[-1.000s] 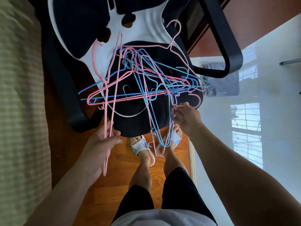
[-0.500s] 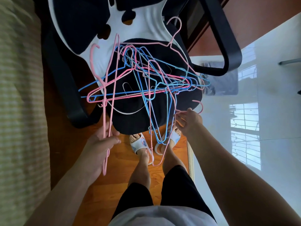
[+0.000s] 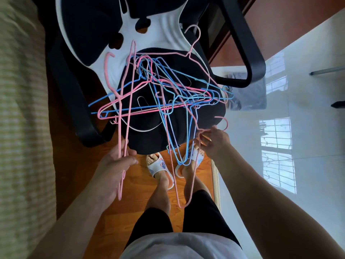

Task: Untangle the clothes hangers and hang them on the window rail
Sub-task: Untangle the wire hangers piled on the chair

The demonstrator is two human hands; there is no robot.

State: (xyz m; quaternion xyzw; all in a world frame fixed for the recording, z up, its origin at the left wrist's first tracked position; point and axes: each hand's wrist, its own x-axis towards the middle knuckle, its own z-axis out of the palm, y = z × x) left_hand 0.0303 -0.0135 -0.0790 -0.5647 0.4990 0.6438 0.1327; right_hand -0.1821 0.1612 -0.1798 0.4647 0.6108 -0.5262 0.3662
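**Both hands on pink wire, tangle over the chair seat**

You are standing and looking straight down at a knot of pink and blue wire hangers (image 3: 164, 98) that sits above the black seat of an office chair (image 3: 209, 116), with its white backrest shell (image 3: 168, 36) behind it. The hangers are crossed and threaded through each other, with hooks sticking out at the top, the left and the right, and several long loops hanging off the front edge of the seat toward your feet.

Your left hand (image 3: 115, 165) has its grip closed around a long pink hanger (image 3: 128, 101); thumb and fingers wrap both of its wires, and its lower end pokes out below your palm. The upper part of that hanger runs up through the left side of the tangle.

Your right hand (image 3: 214, 141) is at the front right corner of the seat, fingertips pinching the thin neck of another pink hanger just below its hook (image 3: 223, 122), which curls up beside your knuckles.

Below the hanging loops, your feet in white sandals (image 3: 158, 165) stand on the wooden floor (image 3: 119, 217), next to the glossy white tiles (image 3: 308, 146) on your right.
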